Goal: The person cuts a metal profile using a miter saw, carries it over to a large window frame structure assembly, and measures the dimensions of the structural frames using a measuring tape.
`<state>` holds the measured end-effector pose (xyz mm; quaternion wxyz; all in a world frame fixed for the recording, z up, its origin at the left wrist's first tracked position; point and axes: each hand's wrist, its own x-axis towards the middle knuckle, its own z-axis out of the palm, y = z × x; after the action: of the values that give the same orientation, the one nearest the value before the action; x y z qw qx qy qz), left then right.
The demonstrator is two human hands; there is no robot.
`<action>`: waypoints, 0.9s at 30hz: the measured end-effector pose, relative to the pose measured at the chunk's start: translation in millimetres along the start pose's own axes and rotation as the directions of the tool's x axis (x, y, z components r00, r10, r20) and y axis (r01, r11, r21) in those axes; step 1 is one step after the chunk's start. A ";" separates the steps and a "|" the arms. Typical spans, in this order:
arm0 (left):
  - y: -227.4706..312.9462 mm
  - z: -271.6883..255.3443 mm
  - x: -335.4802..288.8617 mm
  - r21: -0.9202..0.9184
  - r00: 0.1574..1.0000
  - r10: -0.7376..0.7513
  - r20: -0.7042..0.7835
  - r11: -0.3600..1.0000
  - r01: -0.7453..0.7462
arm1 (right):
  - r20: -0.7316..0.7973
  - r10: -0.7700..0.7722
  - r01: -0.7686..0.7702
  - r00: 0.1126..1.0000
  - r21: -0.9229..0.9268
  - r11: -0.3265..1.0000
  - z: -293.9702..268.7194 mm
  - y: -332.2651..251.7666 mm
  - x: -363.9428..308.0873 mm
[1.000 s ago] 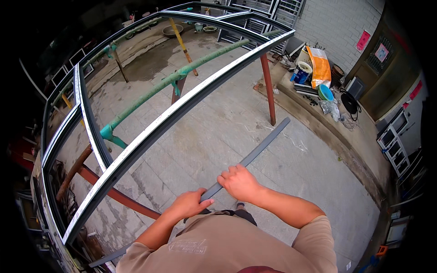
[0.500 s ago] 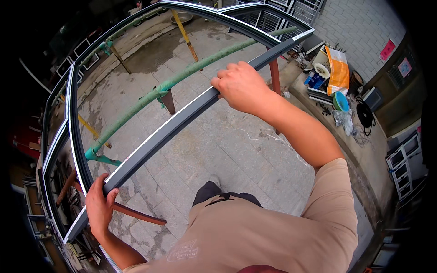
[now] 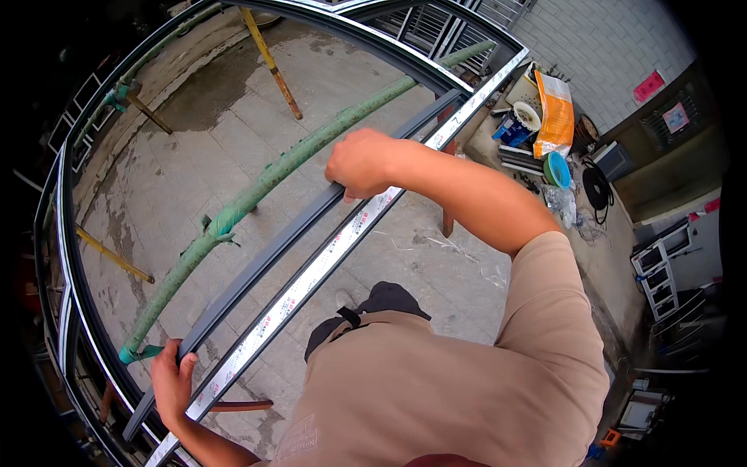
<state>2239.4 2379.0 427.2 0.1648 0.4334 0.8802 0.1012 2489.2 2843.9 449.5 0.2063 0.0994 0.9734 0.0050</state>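
A long dark grey metal profile strip (image 3: 261,266) runs diagonally before me, apart from the frame bar along its middle. My right hand (image 3: 362,163) is closed around its upper middle part. Lower on the strip, my left hand (image 3: 171,381) grips it near the left end, thumb on the near side. Parallel and nearer to my body lies the bar of a large metal frame (image 3: 325,261), its face covered in printed white film. The strip's far end comes close to the frame's far right corner; whether they touch there I cannot tell.
A green-wrapped pole (image 3: 292,159) runs beneath the frame. Yellow legs (image 3: 272,66) stand beyond it. At the right, an orange and white sack (image 3: 554,117), a blue bucket (image 3: 517,124), a turquoise basin (image 3: 557,170) and a black cable coil (image 3: 597,187) sit by the wall.
The grey strip has shifted away from me, and a gap now shows between it and the film-covered frame bar. Both hands moved with it, the right one leftward. The view has tilted.
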 end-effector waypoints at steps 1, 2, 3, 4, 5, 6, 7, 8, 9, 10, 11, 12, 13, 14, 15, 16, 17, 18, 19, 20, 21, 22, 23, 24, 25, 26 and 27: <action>3.5 3.7 7.5 -0.023 0.999 -0.038 0.024 0.999 0.039 | 0.003 -0.043 0.043 0.999 0.010 0.999 7.8 14.5 9.4; 5.7 8.3 15.1 -0.052 0.999 -0.022 0.044 0.998 0.024 | 0.041 -0.051 0.051 0.998 0.017 0.999 8.5 25.5 12.7; 8.2 14.0 22.0 -0.080 0.998 -0.011 0.064 0.997 0.017 | 0.079 -0.066 0.064 0.995 0.026 0.998 11.4 32.7 17.7; 11.2 19.1 30.7 -0.107 0.997 -0.001 0.083 0.994 0.010 | 0.116 -0.081 0.077 0.990 0.036 0.996 14.2 40.5 21.9; 14.7 23.7 40.6 -0.132 0.993 -0.013 0.113 0.991 0.028 | 0.149 -0.096 0.087 0.984 0.066 0.994 17.3 51.0 24.0; 18.3 26.7 47.7 -0.153 0.988 -0.018 0.153 0.987 0.042 | 0.178 -0.106 0.092 0.978 0.083 0.992 22.7 58.9 25.2; 18.4 33.5 53.6 -0.178 0.983 -0.022 0.180 0.983 0.055 | 0.201 -0.113 0.097 0.973 0.088 0.991 24.5 67.3 27.8; 19.5 40.0 57.0 -0.202 0.978 -0.024 0.208 0.977 0.067 | 0.223 -0.120 0.101 0.967 0.094 0.990 26.2 76.0 29.9; 23.3 44.9 58.3 -0.189 0.978 -0.020 0.205 0.980 0.060 | 0.240 -0.136 0.114 0.961 0.106 0.988 26.6 86.0 32.2; 22.8 45.6 60.8 -0.189 0.955 -0.045 0.295 0.976 0.105 | 0.260 -0.161 0.133 0.952 0.125 0.983 29.3 92.7 34.6; 24.1 46.3 62.6 -0.205 0.945 -0.051 0.324 0.971 0.122 | 0.279 -0.186 0.150 0.942 0.146 0.978 31.9 99.2 35.9; 28.3 48.0 65.8 -0.224 0.936 -0.055 0.349 0.964 0.140 | 0.298 -0.209 0.167 0.931 0.160 0.973 32.7 105.8 37.1; 31.5 50.1 67.4 -0.240 0.926 -0.075 0.370 0.955 0.174 | 0.289 -0.241 0.194 0.927 0.182 0.964 31.6 110.4 35.8; 34.0 52.5 68.4 -0.254 0.915 -0.095 0.391 0.945 0.207 | 0.292 -0.263 0.214 0.920 0.187 0.959 35.2 117.7 37.9; 35.8 54.3 66.6 -0.264 0.900 -0.118 0.419 0.933 0.245 | 0.297 -0.289 0.237 0.910 0.200 0.951 42.3 122.6 41.2; 36.9 57.2 65.2 -0.265 0.891 -0.131 0.435 0.927 0.266 | 0.301 -0.315 0.259 0.900 0.213 0.942 48.3 127.1 43.4; 37.8 60.4 64.5 -0.265 0.880 -0.143 0.452 0.921 0.286 | 0.323 -0.324 0.256 0.889 0.237 0.937 50.1 130.9 43.8; 44.4 60.3 66.0 -0.268 0.871 -0.157 0.465 0.913 0.308 | 0.345 -0.335 0.256 0.877 0.256 0.932 48.0 132.6 44.7; 56.7 52.4 69.5 -0.222 0.837 -0.187 0.514 0.914 0.340 | 0.366 -0.346 0.254 0.864 0.276 0.927 46.8 135.2 45.5; 56.0 54.3 70.8 -0.231 0.841 -0.190 0.507 0.910 0.345 | 0.348 -0.367 0.279 0.863 0.276 0.920 47.4 139.2 45.9; 53.6 56.3 65.3 -0.242 0.846 -0.209 0.491 0.900 0.362 | 0.325 -0.401 0.324 0.857 0.267 0.908 45.8 139.2 50.8; 52.0 59.0 58.8 -0.254 0.850 -0.229 0.474 0.889 0.381 | 0.303 -0.436 0.368 0.847 0.256 0.894 45.5 139.3 55.5; 47.6 64.1 57.7 -0.278 0.855 -0.220 0.469 0.882 0.380 | 0.303 -0.429 0.358 0.851 0.263 0.896 49.3 142.7 54.5; 43.8 72.5 45.7 -0.279 0.876 -0.243 0.417 0.883 0.377 | 0.294 -0.460 0.397 0.838 0.250 0.883 49.6 140.6 60.1; 51.4 70.2 42.0 -0.319 0.888 -0.220 0.405 0.876 0.362 | 0.335 -0.474 0.420 0.814 0.225 0.879 41.5 137.4 63.0; 57.0 68.4 39.8 -0.299 0.917 -0.204 0.343 0.901 0.313 | 0.303 -0.495 0.426 0.814 0.266 0.865 34.7 135.3 61.7; 63.6 64.6 36.7 -0.291 0.929 -0.202 0.309 0.910 0.294 | 0.296 -0.485 0.410 0.823 0.282 0.867 33.4 131.8 62.1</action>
<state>2289.3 2448.9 380.4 0.3665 0.2926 0.8675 0.1658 2472.4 2984.2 400.8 0.3638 -0.1130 0.9101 -0.1629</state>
